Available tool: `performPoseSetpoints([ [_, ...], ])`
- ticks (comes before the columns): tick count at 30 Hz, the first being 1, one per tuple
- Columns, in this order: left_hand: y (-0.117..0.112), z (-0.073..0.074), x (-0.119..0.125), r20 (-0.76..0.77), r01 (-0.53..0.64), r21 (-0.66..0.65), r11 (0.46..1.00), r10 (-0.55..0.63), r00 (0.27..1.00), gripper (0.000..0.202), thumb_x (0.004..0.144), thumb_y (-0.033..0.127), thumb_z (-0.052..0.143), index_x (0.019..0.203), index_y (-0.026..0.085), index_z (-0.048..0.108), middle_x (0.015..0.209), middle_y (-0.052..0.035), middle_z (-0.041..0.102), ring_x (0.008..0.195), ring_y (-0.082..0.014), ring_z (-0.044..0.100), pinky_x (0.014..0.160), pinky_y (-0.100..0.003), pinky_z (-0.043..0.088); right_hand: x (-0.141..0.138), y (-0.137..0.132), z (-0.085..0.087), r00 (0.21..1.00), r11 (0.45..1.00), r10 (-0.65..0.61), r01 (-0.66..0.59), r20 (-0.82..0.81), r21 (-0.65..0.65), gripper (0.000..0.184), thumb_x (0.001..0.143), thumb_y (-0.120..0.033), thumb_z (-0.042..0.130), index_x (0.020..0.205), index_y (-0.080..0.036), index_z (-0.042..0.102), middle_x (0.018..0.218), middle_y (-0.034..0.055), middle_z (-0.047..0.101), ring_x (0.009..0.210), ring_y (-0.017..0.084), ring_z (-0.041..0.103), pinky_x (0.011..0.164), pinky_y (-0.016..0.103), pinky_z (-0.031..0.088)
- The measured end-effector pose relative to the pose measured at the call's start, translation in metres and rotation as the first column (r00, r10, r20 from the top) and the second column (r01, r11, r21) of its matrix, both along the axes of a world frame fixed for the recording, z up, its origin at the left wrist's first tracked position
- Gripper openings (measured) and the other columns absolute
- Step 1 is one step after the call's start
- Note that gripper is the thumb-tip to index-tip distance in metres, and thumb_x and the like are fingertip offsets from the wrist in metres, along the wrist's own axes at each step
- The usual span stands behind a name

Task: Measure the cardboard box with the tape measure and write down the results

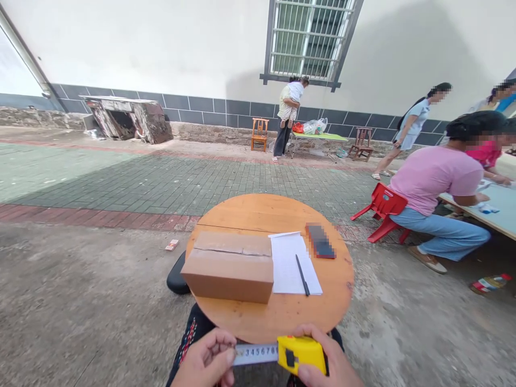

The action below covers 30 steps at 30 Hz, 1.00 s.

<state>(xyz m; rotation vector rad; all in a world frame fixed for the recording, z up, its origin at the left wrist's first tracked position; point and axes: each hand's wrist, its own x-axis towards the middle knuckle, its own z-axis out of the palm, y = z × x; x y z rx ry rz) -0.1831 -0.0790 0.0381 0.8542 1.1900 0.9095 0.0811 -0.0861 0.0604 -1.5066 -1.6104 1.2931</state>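
My right hand is wrapped round a yellow tape measure with a black button on its side. A short length of its white, numbered blade is drawn out to the left. The blade's end is pinched between the thumb and fingers of my left hand. Both hands are just in front of the round table's near edge. Beyond them, a closed cardboard box sits on the table, with a sheet of paper to its right. Across the paper lies a black pen.
The round wooden table also carries a phone at its right. A person in a pink shirt sits on a red chair at another table. A bottle lies on the ground. Other people stand farther back.
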Motion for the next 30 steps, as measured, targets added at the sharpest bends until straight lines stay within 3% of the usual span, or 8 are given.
performPoseSetpoints([
  [7,0.027,0.049,-0.065,-0.194,-0.186,0.212,0.959,0.228,0.954,0.046,0.062,0.057,0.077,0.086,0.018,0.071,0.065,-0.0021,0.065,0.059,-0.0175,0.059,0.056,-0.028,0.049,0.019,0.012,0.03,0.977,0.968,-0.208,0.213,-0.054,0.136,0.05,0.068,-0.062,0.066,0.099,-0.024,0.065,0.086,0.0038,0.072,0.07,0.023,0.061,0.064,0.03,0.048],
  [11,0.051,0.074,-0.079,-0.21,-0.209,0.387,0.898,0.307,0.928,0.038,0.066,0.05,0.074,0.086,0.017,0.073,0.068,-0.0022,0.066,0.061,-0.0161,0.057,0.06,-0.028,0.049,0.011,0.032,0.052,0.956,0.928,-0.294,0.289,-0.012,0.235,0.048,0.062,-0.059,0.072,0.096,-0.026,0.068,0.093,0.0044,0.074,0.076,0.026,0.065,0.063,0.03,0.051],
  [16,0.1,0.095,-0.088,-0.186,-0.243,0.494,0.835,0.374,0.908,0.032,0.067,0.044,0.072,0.082,0.015,0.073,0.072,-0.0026,0.068,0.064,-0.0146,0.057,0.062,-0.026,0.046,-0.009,0.076,0.077,0.939,0.882,-0.33,0.269,0.099,0.388,0.046,0.064,-0.063,0.069,0.092,-0.026,0.069,0.075,0.0022,0.071,0.061,0.021,0.06,0.051,0.028,0.046],
  [19,0.129,0.101,-0.095,-0.234,-0.214,0.513,0.831,0.376,0.897,0.032,0.067,0.043,0.069,0.08,0.015,0.072,0.075,-0.0037,0.068,0.067,-0.0148,0.057,0.061,-0.025,0.043,-0.023,0.102,0.092,0.945,0.877,-0.307,0.236,0.11,0.418,0.049,0.065,-0.066,0.067,0.089,-0.024,0.068,0.066,0.0016,0.067,0.054,0.019,0.056,0.045,0.027,0.04],
  [23,0.153,0.097,-0.097,-0.31,-0.159,0.489,0.858,0.341,0.887,0.028,0.067,0.042,0.064,0.073,0.015,0.071,0.067,-0.0023,0.064,0.064,-0.0143,0.055,0.057,-0.024,0.04,-0.03,0.131,0.102,0.951,0.872,-0.272,0.178,0.15,0.457,0.055,0.067,-0.071,0.063,0.088,-0.021,0.069,0.068,0.0036,0.067,0.062,0.022,0.059,0.049,0.028,0.04],
  [30,0.166,0.084,-0.1,-0.404,-0.126,0.462,0.878,0.335,0.851,0.025,0.068,0.038,0.058,0.068,0.015,0.068,0.063,-0.0009,0.062,0.06,-0.0138,0.053,0.055,-0.024,0.038,-0.028,0.158,0.093,0.947,0.898,-0.202,0.078,0.248,0.433,0.051,0.076,-0.068,0.059,0.086,-0.02,0.069,0.067,0.0022,0.066,0.063,0.02,0.059,0.054,0.029,0.041],
])
